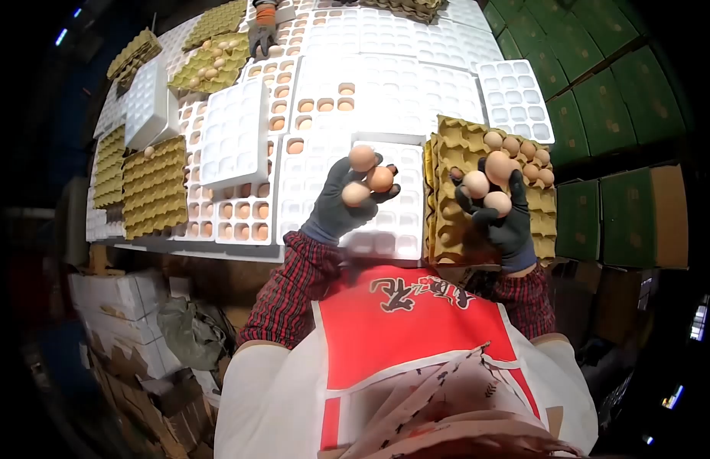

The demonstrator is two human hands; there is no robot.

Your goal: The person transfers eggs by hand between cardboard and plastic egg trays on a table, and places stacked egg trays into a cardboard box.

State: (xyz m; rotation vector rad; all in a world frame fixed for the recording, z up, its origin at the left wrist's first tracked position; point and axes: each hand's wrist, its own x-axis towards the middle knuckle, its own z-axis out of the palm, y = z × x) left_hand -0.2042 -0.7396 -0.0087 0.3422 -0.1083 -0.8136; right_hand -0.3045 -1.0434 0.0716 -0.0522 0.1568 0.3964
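My left hand, in a dark grey glove, is closed around three brown eggs. It is above a white foam egg tray with square pockets. My right hand, gloved the same way, has its fingers around a few eggs, over a yellow-brown pulp egg tray on the right. Several more eggs sit in that tray's far right corner. Below my right hand, part of the tray is hidden.
White foam trays cover the table, some holding eggs. A foam tray lies on others at left; another is at back right. Pulp trays stand left. A co-worker's gloved hand is at the far side. Green boxes are stacked right.
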